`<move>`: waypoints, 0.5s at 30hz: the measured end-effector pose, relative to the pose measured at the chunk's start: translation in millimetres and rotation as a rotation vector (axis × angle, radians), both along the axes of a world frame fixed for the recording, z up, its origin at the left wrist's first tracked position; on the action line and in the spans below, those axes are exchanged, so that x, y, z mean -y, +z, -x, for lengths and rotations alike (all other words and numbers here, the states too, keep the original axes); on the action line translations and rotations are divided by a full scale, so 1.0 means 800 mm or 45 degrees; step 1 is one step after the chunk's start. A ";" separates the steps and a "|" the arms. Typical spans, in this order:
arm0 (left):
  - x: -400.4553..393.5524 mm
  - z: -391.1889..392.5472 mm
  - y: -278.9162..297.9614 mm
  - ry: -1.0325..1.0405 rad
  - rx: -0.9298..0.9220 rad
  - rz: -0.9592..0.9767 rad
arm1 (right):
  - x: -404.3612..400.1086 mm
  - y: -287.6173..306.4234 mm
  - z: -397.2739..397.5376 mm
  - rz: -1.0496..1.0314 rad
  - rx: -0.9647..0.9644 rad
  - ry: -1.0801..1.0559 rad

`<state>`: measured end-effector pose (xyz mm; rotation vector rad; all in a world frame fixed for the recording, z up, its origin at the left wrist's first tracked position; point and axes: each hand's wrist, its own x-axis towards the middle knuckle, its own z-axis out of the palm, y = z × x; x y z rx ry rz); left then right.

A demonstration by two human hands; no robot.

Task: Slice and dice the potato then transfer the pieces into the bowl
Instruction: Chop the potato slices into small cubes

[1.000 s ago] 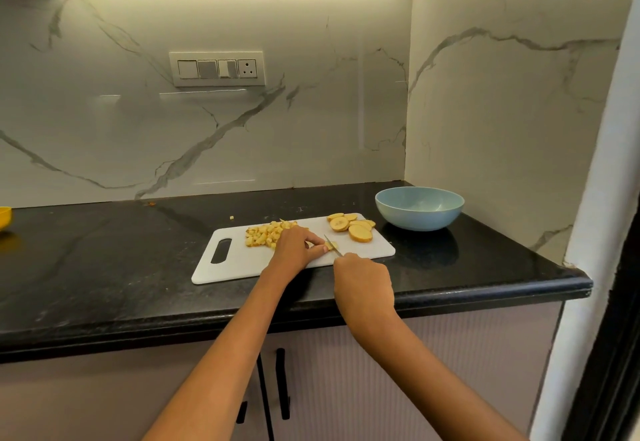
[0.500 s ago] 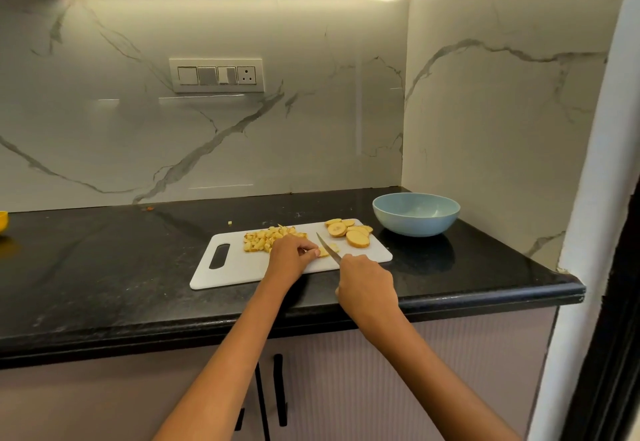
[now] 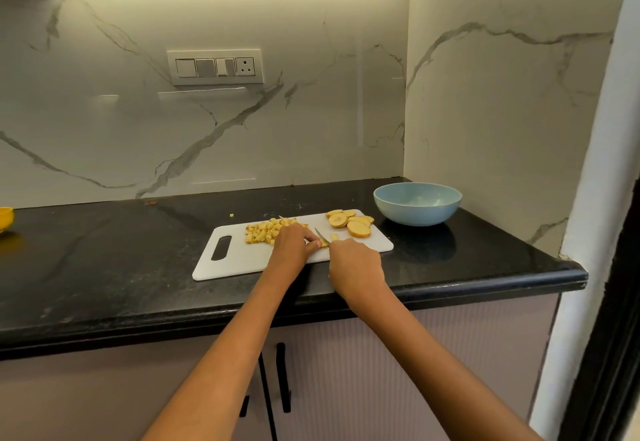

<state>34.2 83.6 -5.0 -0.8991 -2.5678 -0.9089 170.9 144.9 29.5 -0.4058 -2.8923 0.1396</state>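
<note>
Dice (image 3: 268, 231) piled mid-board (image 3: 235, 264); slices (image 3: 349, 223) wait at its right end; bowl (image 3: 417, 203) empty. Right hand (image 3: 355, 264) grasps knife (image 3: 321, 235), left hand (image 3: 292, 245) pins a piece.

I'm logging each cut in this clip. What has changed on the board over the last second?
The knife in the right hand tilted up half a second ago and is back down at the potato piece the left hand holds. The diced pile, slices, cutting board and bowl stayed put.
</note>
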 end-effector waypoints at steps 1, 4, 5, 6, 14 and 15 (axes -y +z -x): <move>0.000 0.000 -0.002 -0.003 -0.003 -0.016 | 0.000 -0.002 -0.006 -0.024 0.005 0.007; 0.002 0.001 -0.004 -0.016 -0.018 -0.071 | 0.002 -0.012 -0.024 -0.131 -0.005 0.027; 0.002 0.000 -0.005 -0.018 -0.025 -0.079 | 0.002 -0.013 -0.026 -0.153 -0.006 0.023; 0.002 0.000 -0.005 -0.017 -0.027 -0.081 | 0.002 -0.013 -0.024 -0.163 -0.009 0.013; 0.006 -0.002 -0.009 0.038 -0.007 -0.242 | -0.008 -0.008 -0.013 0.026 -0.037 -0.048; 0.006 -0.001 -0.009 0.058 -0.005 -0.262 | -0.007 -0.009 -0.015 0.037 -0.042 -0.038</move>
